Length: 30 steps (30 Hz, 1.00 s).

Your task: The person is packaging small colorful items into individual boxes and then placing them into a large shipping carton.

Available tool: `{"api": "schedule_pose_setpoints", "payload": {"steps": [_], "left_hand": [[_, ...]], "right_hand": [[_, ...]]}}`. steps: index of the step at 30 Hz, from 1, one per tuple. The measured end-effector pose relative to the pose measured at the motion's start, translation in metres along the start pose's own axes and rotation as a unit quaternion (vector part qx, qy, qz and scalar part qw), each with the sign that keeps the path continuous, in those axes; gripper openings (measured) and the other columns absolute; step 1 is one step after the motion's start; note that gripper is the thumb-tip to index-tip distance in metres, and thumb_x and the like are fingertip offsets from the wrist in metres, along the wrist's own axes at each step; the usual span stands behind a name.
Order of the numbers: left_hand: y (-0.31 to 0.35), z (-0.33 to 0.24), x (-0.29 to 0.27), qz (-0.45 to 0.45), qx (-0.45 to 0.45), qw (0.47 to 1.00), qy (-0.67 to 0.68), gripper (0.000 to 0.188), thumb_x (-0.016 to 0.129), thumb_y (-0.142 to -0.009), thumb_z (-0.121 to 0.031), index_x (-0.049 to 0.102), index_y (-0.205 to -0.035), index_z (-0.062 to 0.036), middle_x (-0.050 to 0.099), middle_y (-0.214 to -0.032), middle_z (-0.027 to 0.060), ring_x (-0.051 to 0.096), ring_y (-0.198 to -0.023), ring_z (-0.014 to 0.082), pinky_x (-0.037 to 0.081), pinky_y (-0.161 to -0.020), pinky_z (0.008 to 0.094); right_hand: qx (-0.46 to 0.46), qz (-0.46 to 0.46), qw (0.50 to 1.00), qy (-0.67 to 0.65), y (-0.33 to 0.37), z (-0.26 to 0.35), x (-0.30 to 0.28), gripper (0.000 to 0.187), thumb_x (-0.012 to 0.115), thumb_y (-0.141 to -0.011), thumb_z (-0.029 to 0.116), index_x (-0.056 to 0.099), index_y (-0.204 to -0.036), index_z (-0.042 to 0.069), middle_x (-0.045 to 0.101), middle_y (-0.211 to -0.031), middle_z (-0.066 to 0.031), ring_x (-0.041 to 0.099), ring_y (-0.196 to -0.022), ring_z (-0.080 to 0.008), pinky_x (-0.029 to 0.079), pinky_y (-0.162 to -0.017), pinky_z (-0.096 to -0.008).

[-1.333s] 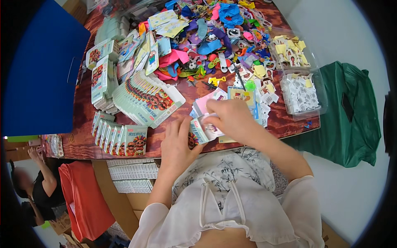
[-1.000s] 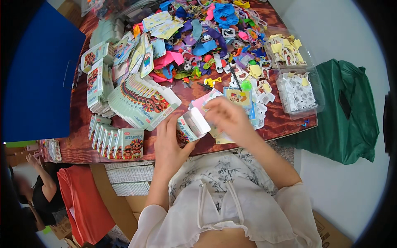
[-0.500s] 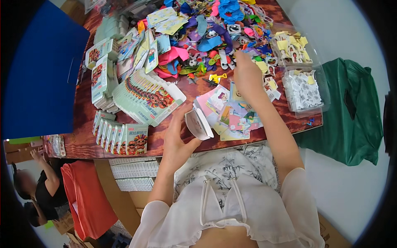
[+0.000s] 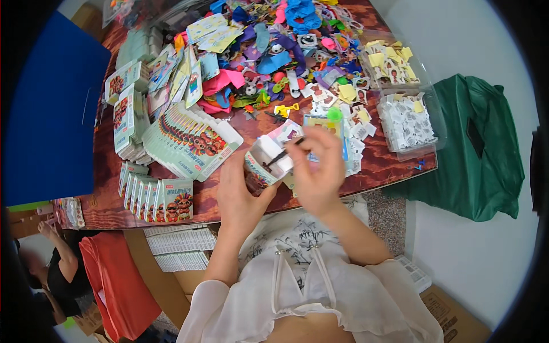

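Note:
My left hand (image 4: 241, 191) is wrapped round a small printed carton (image 4: 258, 171), its top open and its white inside showing. Close by on the right, my right hand (image 4: 321, 168) pinches a thin, dark, stick-like piece (image 4: 279, 156) that slants into the carton's mouth. What kind of piece it is, I cannot make out. Partly hidden behind my right hand lie picture cards (image 4: 345, 143) on the table. A heap of small colourful toys and balloons (image 4: 274, 57) spreads beyond both hands, with a yellow toy shovel (image 4: 286, 110) at its near edge.
Flattened cartons (image 4: 186, 137) are fanned out at left, near a row of upright cartons (image 4: 157, 199). Clear plastic trays (image 4: 409, 123) with small paper pieces stand at right, beside a green bag (image 4: 480, 143). A red bag (image 4: 117, 280) and another person (image 4: 60, 263) are at lower left.
My right hand has come back from the toy heap to the carton, now with the dark piece in its fingers. The carton has tilted, its opening turned upward.

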<state>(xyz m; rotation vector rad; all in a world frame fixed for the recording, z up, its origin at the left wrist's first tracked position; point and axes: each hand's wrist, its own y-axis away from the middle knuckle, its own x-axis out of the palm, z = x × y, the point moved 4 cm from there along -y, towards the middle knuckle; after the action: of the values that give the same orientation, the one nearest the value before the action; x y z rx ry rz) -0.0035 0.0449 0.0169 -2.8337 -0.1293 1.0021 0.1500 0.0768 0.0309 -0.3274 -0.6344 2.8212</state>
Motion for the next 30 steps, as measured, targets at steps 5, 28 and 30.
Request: {"api": "schedule_pose_setpoints", "payload": {"steps": [5, 28, 30], "left_hand": [[0.001, 0.0, 0.001, -0.048, 0.028, 0.997, -0.047, 0.069, 0.085, -0.067, -0.014, 0.051, -0.126, -0.0012, 0.059, -0.108, 0.0157, 0.059, -0.097, 0.0335, 0.05, -0.081, 0.0421], [0.002, 0.011, -0.002, 0.011, 0.022, 0.994, -0.109, 0.078, 0.084, -0.069, -0.015, 0.046, -0.135, -0.0007, 0.054, -0.127, 0.0196, 0.052, -0.117, 0.0381, 0.046, -0.096, 0.0451], [0.003, 0.016, -0.004, 0.014, 0.017, 0.992, -0.121, 0.078, 0.084, -0.069, -0.015, 0.046, -0.136, -0.0006, 0.053, -0.128, 0.02, 0.052, -0.118, 0.0384, 0.046, -0.097, 0.0453]], "right_hand": [[-0.14, -0.007, 0.988, 0.065, 0.007, 0.0, 0.014, 0.018, 0.074, -0.077, -0.002, 0.063, -0.089, 0.003, 0.064, -0.102, -0.0109, 0.058, -0.098, -0.0291, 0.046, -0.083, -0.0391], [-0.081, 0.167, 0.971, 0.151, 0.001, -0.014, 0.008, 0.008, 0.073, -0.08, 0.008, 0.067, -0.082, 0.002, 0.063, -0.12, -0.0123, 0.053, -0.116, -0.0332, 0.041, -0.098, -0.0442], [-0.051, 0.271, 0.959, 0.059, -0.005, -0.024, 0.005, 0.01, 0.068, -0.084, 0.009, 0.072, -0.091, 0.002, 0.063, -0.121, -0.0121, 0.054, -0.116, -0.0292, 0.043, -0.096, -0.04]]}}
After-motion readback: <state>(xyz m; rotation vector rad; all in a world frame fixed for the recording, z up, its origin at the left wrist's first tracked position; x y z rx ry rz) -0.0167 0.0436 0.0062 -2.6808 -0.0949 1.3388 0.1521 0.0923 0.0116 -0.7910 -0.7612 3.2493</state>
